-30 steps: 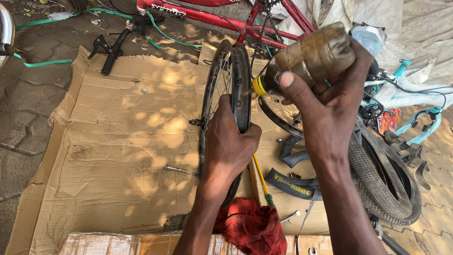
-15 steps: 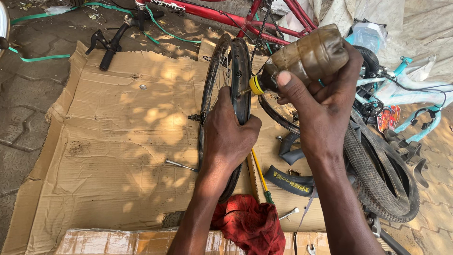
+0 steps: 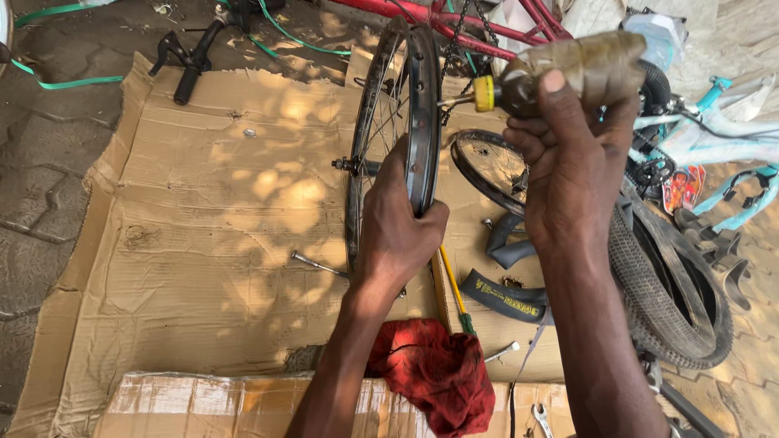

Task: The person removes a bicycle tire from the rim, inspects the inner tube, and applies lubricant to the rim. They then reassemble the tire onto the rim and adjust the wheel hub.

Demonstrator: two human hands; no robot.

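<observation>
One bare wheel rim (image 3: pixel 422 122) stands upright on the cardboard (image 3: pixel 203 211), the left hand (image 3: pixel 398 223) clamped around its edge. Above and right of it, the right hand (image 3: pixel 572 154) grips a grimy bottle (image 3: pixel 596 65), its yellow nozzle (image 3: pixel 484 92) beside the rim. A red rag (image 3: pixel 434 369) lies below the left wrist.

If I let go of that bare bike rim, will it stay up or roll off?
Probably not stay: the rim stands upright on edge, steadied only by the left hand. Round and thin, it would likely roll or topple onto the cardboard. It looks stiff, not floppy.
</observation>
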